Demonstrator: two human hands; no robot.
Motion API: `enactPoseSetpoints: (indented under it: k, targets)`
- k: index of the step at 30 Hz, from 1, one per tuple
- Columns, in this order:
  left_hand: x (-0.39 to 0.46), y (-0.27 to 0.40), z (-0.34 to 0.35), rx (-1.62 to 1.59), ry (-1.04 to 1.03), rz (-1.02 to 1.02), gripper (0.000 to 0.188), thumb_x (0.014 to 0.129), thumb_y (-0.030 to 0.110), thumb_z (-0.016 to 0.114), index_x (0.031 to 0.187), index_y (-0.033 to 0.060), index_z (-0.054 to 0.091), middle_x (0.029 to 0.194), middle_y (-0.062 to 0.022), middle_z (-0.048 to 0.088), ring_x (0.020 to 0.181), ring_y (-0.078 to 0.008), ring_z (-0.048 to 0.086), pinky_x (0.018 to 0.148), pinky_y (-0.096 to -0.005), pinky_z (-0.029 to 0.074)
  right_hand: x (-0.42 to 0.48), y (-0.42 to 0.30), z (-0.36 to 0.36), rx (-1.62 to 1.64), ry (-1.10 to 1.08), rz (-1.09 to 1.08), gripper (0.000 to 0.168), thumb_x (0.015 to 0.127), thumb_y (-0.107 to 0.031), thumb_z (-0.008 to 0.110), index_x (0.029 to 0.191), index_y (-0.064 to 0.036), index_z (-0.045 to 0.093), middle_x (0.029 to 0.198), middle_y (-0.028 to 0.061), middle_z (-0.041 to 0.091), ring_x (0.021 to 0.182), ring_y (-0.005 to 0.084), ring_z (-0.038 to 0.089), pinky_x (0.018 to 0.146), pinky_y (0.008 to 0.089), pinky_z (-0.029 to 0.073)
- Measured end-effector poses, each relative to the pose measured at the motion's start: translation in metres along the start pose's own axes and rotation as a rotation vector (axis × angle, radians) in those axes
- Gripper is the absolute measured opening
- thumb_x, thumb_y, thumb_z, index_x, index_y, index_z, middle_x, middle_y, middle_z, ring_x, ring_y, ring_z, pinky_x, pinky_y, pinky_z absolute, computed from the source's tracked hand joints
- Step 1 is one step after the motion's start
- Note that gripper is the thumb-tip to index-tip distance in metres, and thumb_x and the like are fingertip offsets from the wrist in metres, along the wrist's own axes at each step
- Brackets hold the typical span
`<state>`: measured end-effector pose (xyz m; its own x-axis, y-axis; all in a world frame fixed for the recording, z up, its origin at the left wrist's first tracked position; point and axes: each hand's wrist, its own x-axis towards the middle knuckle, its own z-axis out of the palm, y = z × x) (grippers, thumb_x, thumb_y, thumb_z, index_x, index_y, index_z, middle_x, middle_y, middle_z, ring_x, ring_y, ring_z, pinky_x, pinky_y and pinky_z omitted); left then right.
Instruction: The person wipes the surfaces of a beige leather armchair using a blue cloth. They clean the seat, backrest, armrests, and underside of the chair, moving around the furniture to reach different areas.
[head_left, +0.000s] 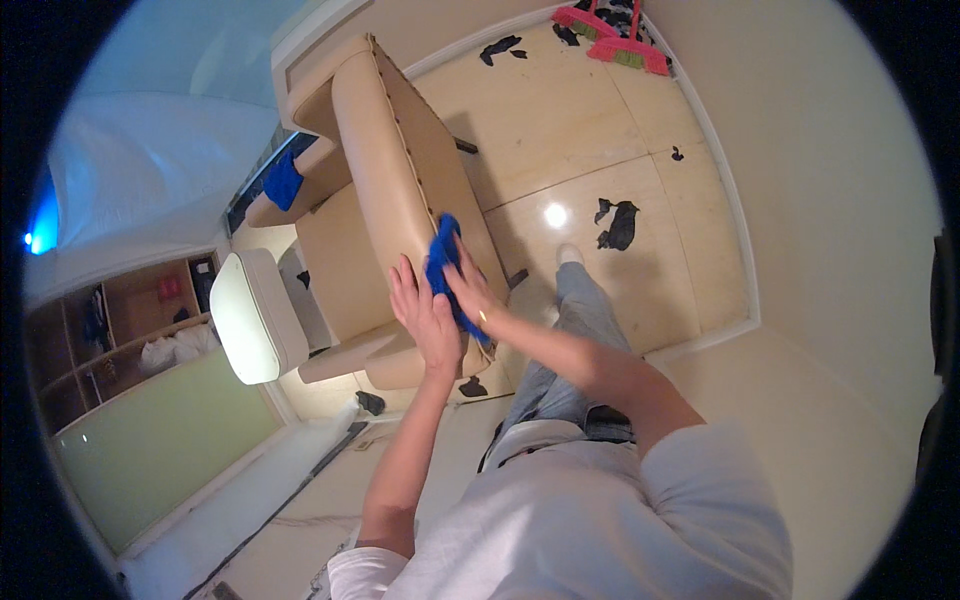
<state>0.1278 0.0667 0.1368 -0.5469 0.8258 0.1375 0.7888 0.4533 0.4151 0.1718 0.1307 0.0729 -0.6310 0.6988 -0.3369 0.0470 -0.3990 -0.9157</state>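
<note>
A beige leather-look armchair (382, 150) stands before me, with a row of studs along the rear edge of its backrest. My right hand (471, 289) presses a crumpled blue cloth (444, 251) against the top rear edge of that backrest, and the cloth hangs partly down beneath my wrist. Flat on the backrest's top lies my left hand (426, 319), its fingers apart, close beside the cloth and perhaps touching it. A second blue cloth (283, 180) drapes over the chair's far armrest.
Black torn scraps (619, 225) are scattered on the tiled floor (555, 142). Pink brooms (628, 54) lean in the far corner. A white rounded object (259, 315) stands beyond the chair, near a wooden shelf unit (142, 292). Walls border the floor at right.
</note>
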Motion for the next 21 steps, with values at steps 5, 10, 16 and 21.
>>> enactPoseSetpoints:
  k: [5, 10, 16, 21]
  targets:
    - [0.0, 0.003, 0.007, -0.079, 0.061, -0.034, 0.061, 0.088, 0.043, 0.028, 0.133, 0.0023, 0.026, 0.14, -0.0148, 0.023, 0.131, -0.0331, 0.015, 0.103, -0.0481, 0.009, 0.034, -0.029, -0.002, -0.032, 0.04, -0.113, 0.074, 0.084, -0.04, 0.046, 0.136, -0.002, 0.011, 0.139, 0.0245, 0.016, 0.129, 0.0354, 0.018, 0.105, 0.0377, 0.017]
    - [0.001, -0.001, -0.006, -0.09, 0.087, -0.064, 0.061, 0.086, 0.036, 0.038, 0.135, 0.0021, 0.021, 0.14, -0.0154, 0.023, 0.129, -0.0311, 0.021, 0.103, -0.0489, 0.01, -0.028, -0.011, 0.01, -0.214, 0.046, -0.25, 0.071, 0.084, -0.026, 0.05, 0.138, -0.006, 0.007, 0.139, 0.0247, 0.014, 0.128, 0.0381, 0.017, 0.105, 0.0407, 0.017]
    - [-0.002, -0.005, -0.009, -0.068, 0.063, -0.057, 0.044, 0.087, 0.029, 0.038, 0.127, 0.0097, 0.041, 0.137, -0.0139, 0.03, 0.128, -0.0313, 0.024, 0.101, -0.0522, 0.014, -0.037, -0.016, 0.014, -0.422, 0.101, -0.313, 0.067, 0.085, -0.024, 0.048, 0.138, -0.007, 0.01, 0.139, 0.0255, 0.014, 0.126, 0.0398, 0.021, 0.102, 0.0419, 0.025]
    - [0.01, -0.003, -0.007, -0.097, 0.06, -0.171, 0.046, 0.085, 0.023, 0.042, 0.129, 0.01, 0.037, 0.138, -0.0126, 0.028, 0.128, -0.0301, 0.023, 0.101, -0.0522, 0.016, -0.013, -0.024, 0.011, -0.542, 0.081, -0.33, 0.062, 0.086, -0.025, 0.043, 0.138, -0.011, 0.012, 0.139, 0.024, 0.013, 0.123, 0.0407, 0.027, 0.098, 0.0444, 0.029]
